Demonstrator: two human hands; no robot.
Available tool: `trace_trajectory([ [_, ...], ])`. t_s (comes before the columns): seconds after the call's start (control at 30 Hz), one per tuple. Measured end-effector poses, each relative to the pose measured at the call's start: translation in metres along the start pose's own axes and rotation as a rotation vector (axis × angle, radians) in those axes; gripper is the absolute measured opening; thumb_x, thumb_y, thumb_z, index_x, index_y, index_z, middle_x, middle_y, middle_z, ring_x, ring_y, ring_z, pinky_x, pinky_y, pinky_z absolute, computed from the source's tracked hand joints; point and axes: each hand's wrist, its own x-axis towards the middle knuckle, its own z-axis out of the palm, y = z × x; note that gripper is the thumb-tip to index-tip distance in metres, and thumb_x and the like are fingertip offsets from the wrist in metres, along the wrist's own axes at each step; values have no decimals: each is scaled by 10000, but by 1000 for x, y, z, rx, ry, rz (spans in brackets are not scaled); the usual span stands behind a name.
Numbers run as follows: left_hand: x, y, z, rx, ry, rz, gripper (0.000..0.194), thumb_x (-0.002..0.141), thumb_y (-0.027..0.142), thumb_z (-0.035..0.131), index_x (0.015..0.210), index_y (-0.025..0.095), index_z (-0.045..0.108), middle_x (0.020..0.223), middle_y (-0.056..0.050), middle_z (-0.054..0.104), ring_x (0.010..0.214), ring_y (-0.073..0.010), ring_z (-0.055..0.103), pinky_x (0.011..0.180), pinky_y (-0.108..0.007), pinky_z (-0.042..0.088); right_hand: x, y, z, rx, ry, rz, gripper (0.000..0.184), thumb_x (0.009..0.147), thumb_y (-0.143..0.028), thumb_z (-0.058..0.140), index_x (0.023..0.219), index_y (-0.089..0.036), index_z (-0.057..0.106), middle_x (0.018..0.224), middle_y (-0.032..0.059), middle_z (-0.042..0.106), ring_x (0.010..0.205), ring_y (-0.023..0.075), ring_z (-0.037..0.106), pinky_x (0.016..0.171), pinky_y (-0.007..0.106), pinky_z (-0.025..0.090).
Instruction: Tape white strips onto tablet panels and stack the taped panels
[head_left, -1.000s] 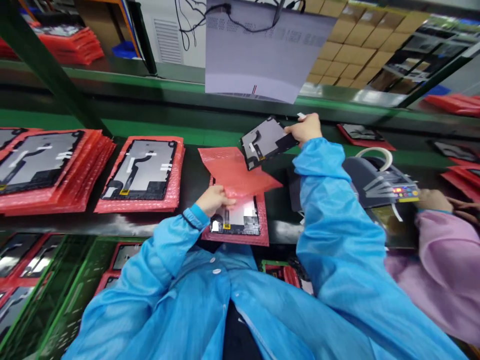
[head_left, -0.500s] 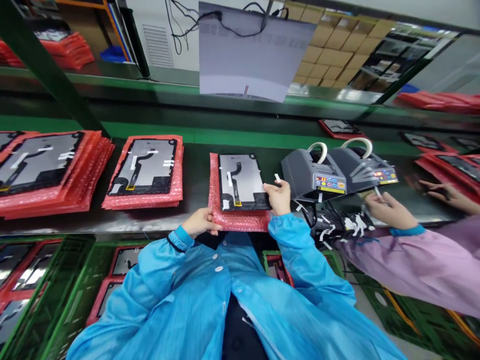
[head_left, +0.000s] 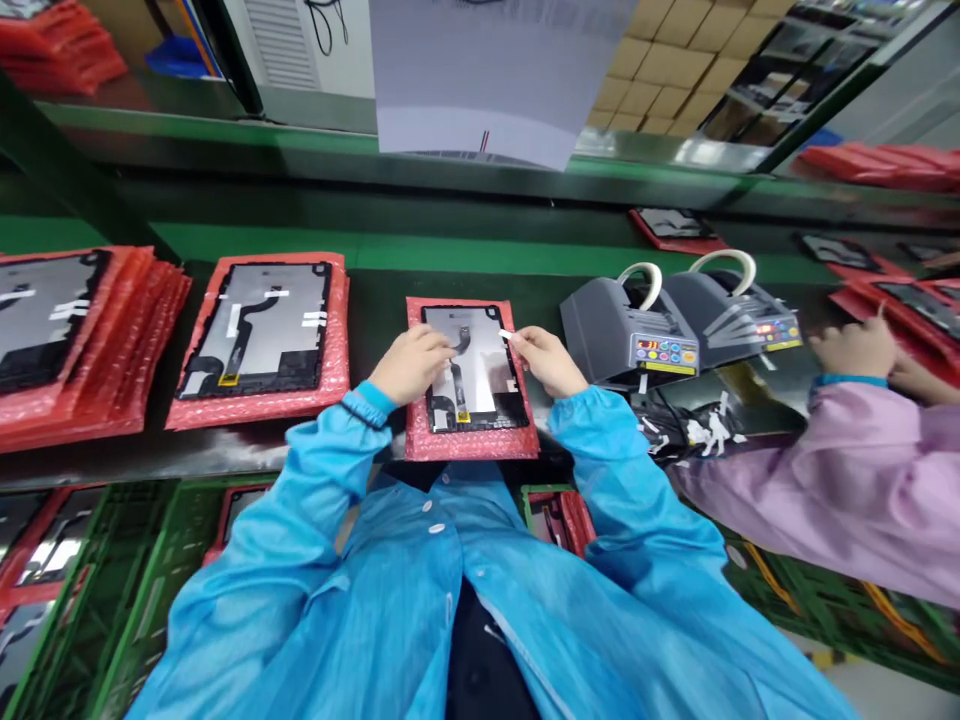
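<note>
A tablet screen panel [head_left: 487, 375], silver-backed with a black frame, lies face down on a red bubble-wrap bag [head_left: 472, 446] in front of me. A dark flex cable [head_left: 460, 390] with a yellow-edged end runs along its back. My left hand [head_left: 415, 365] reaches over the panel's left side, its fingers drawn together at the cable's bend; what they hold, if anything, is hidden. Between the fingertips of my right hand [head_left: 551, 360] is a small white piece of tape [head_left: 507, 335], just above the panel's upper right part.
Two grey tape dispensers [head_left: 630, 330] stand to the right, with tangled black cables [head_left: 667, 425] before them. Stacked bagged panels [head_left: 259, 325] lie on the left. A co-worker's hand [head_left: 855, 345] is at far right. Green crates [head_left: 150, 590] sit below the bench edge.
My left hand has left the bag's lower corner and moved up over the panel. My right hand has shifted from the panel's side to its upper right with the tape. The bag now lies straighter.
</note>
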Motion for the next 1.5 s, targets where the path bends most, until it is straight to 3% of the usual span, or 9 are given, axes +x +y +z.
trace_trajectory([
  [0.13, 41, -23, 27, 93, -161, 134, 317, 916, 320, 518, 1178, 235, 676, 1343, -53, 606, 1359, -340, 351, 1136, -609, 199, 24, -6, 15, 13, -61, 16, 228, 781, -356, 603, 670, -191, 491, 540, -66, 421, 504, 81, 341, 522, 220, 284],
  [0.3, 38, -41, 42, 119, -194, 144, 478, 917, 507, 482, 1335, 290, 566, 1453, -37, 502, 1418, -368, 248, 1139, -678, 48, 38, -9, 27, -90, -216, 89, 169, 828, -263, 528, 680, -197, 481, 514, -49, 453, 488, 107, 424, 521, 230, 325],
  [0.47, 34, -44, 41, 106, -192, 122, 526, 882, 576, 511, 1344, 327, 551, 1509, -29, 428, 1426, -374, 230, 1141, -680, 37, 48, -13, 39, -366, -249, 31, 121, 840, -226, 527, 750, -166, 583, 646, -13, 575, 607, 122, 506, 618, 242, 385],
  [0.6, 35, -43, 42, 89, -190, 116, 526, 872, 590, 521, 1328, 333, 566, 1517, -27, 417, 1419, -375, 241, 1138, -683, 41, 49, -26, 45, -628, -299, 22, 191, 885, -226, 489, 897, -141, 660, 863, 58, 687, 764, 158, 593, 683, 253, 414],
  [0.8, 34, -42, 41, 65, -190, 115, 516, 871, 604, 511, 1322, 360, 566, 1517, -18, 416, 1405, -373, 258, 1129, -697, 41, 47, -47, 50, -906, -355, 43, 302, 925, -208, 430, 1071, -120, 679, 1094, 144, 707, 998, 219, 647, 794, 267, 444],
  [1.17, 34, -42, 41, 89, -193, 110, 530, 875, 602, 503, 1326, 332, 569, 1517, -29, 417, 1411, -369, 259, 1140, -683, 39, 50, -56, 56, -1005, -381, 70, 326, 916, -359, 517, 1000, -115, 715, 1013, 165, 722, 1018, 253, 664, 842, 298, 484],
  [1.37, 34, -41, 41, 108, -208, 94, 543, 892, 594, 470, 1349, 311, 548, 1526, -18, 403, 1418, -350, 250, 1163, -645, 33, 58, -59, 36, -1086, -184, 208, 398, 761, -486, 699, 902, -114, 719, 946, 190, 713, 966, 300, 672, 775, 344, 499],
  [1.43, 35, -41, 40, 114, -205, 81, 579, 897, 592, 454, 1396, 300, 492, 1528, -19, 400, 1420, -344, 250, 1164, -646, 40, 43, -49, 17, -1022, -102, 178, 344, 796, -467, 659, 762, -127, 703, 827, 163, 710, 872, 272, 680, 725, 324, 486],
  [1.5, 35, -41, 40, 119, -206, 69, 608, 902, 581, 443, 1430, 280, 446, 1522, -23, 409, 1420, -343, 254, 1166, -645, 51, 12, -30, -6, -810, -19, 117, 409, 869, -464, 542, 626, -152, 643, 640, 106, 661, 699, 209, 657, 651, 293, 462],
])
